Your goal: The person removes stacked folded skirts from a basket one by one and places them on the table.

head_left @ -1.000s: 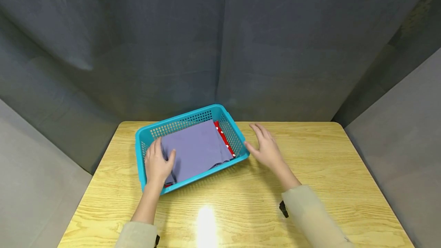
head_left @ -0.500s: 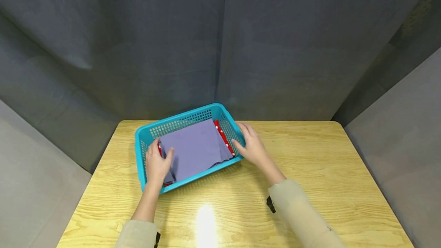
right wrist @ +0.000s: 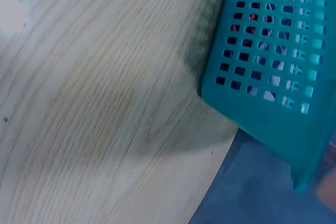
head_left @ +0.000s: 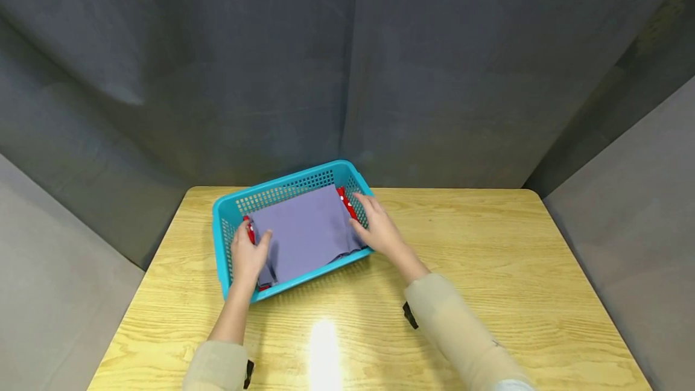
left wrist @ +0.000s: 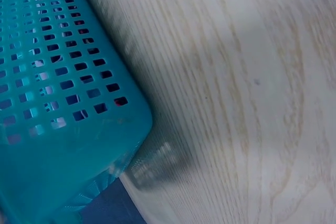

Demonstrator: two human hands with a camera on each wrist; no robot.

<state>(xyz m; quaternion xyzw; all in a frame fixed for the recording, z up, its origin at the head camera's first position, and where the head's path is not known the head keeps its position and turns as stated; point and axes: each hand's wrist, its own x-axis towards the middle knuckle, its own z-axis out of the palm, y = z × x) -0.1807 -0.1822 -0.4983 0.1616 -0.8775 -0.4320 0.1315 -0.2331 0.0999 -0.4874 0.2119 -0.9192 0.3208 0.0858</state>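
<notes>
A blue plastic basket with perforated sides stands slanted at the back of the table. In it lies a folded purple cloth, with red, white-dotted fabric showing at both ends. My left hand is inside the basket's left end, fingertips at the cloth's left edge, thumb above the purple fabric. Over the right end reaches my right hand, its spread fingers beside the dotted fabric and the thumb near the purple cloth's right edge. Both wrist views mostly show the basket's outer wall; in the right one, a blurred bit of hand appears.
The wooden table extends to the right and in front of the basket. A dark grey curtain hangs directly behind the table's back edge, and lighter grey panels flank both sides.
My right hand has moved left, from outside the basket's right rim to inside that end. The left hand has barely shifted, and more dotted fabric shows by its fingers.
</notes>
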